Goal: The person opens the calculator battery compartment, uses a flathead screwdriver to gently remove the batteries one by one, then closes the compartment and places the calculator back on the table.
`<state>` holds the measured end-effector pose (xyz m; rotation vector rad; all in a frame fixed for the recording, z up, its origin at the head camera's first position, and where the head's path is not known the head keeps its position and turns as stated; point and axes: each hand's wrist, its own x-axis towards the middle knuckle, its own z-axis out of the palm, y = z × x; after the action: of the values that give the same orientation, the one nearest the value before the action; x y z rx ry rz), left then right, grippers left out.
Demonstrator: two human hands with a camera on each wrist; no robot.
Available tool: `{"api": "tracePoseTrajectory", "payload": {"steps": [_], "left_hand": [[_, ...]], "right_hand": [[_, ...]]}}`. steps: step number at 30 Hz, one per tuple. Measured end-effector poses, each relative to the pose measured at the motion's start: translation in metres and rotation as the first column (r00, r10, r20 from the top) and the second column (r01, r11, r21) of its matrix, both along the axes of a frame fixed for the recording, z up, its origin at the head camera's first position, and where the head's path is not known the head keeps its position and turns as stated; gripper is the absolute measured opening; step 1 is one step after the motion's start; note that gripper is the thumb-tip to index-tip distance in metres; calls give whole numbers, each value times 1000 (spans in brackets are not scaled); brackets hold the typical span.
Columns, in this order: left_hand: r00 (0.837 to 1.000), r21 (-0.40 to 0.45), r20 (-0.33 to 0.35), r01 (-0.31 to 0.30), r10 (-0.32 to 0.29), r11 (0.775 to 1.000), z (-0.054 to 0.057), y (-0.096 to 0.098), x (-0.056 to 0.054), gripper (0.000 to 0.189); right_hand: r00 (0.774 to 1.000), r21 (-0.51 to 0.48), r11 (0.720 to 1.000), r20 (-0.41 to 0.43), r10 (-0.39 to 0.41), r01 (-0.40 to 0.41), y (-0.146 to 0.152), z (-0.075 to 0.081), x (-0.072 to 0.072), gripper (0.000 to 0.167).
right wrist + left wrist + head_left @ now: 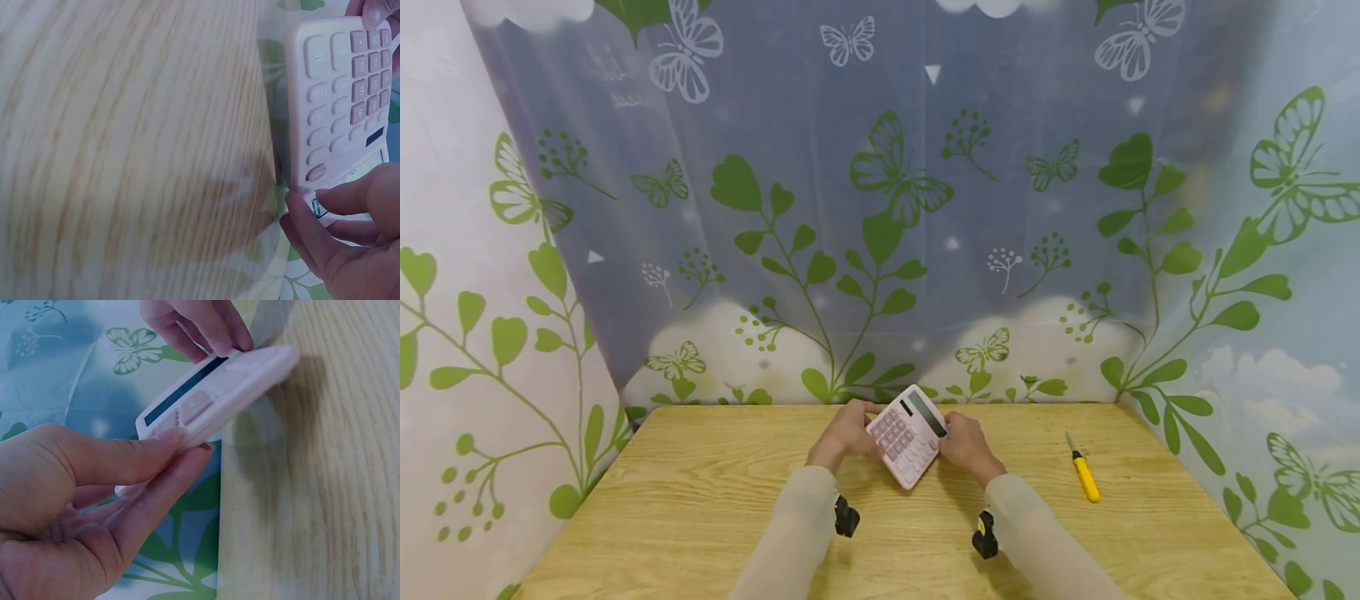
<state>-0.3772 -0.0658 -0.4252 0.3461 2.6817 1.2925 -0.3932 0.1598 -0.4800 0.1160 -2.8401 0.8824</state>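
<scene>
A pink calculator [904, 442] is held up above the table between both hands, tilted with its keys and display facing the person. My left hand [848, 433] pinches its left edge, thumb on the key side and fingers behind, as the left wrist view shows at the calculator's rim [231, 415]. At the display end, my right hand [964, 446] grips the opposite corner. In the right wrist view the right thumb [350, 195] lies over part of the display, and the rows of keys [359, 81] are plainly visible.
On the wooden table [700, 517], a screwdriver with a yellow handle [1086, 479] lies to the right of the right hand. Behind the table's far edge hangs a curtain [820, 208] printed with leaves and butterflies, which also runs along both sides.
</scene>
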Motion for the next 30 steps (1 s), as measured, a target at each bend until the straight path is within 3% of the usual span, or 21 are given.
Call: {"api": "tracePoseTrajectory", "payload": {"steps": [11, 19, 25, 30], "left_hand": [[999, 11, -42, -6, 7, 1000, 8, 1, 2, 73], [996, 37, -93, -14, 18, 999, 11, 2, 3, 69], [984, 40, -178, 3, 4, 999, 16, 3, 5, 64], [968, 11, -251, -5, 8, 1000, 17, 6, 8, 61]], "right_hand": [[999, -32, 999, 50, 10, -8, -2, 3, 0, 28], [995, -84, 994, 76, 71, -65, -1, 12, 1, 29], [990, -89, 992, 103, 100, -91, 2, 20, -3, 37], [977, -198, 973, 152, 147, -116, 3, 31, -4, 45]]}}
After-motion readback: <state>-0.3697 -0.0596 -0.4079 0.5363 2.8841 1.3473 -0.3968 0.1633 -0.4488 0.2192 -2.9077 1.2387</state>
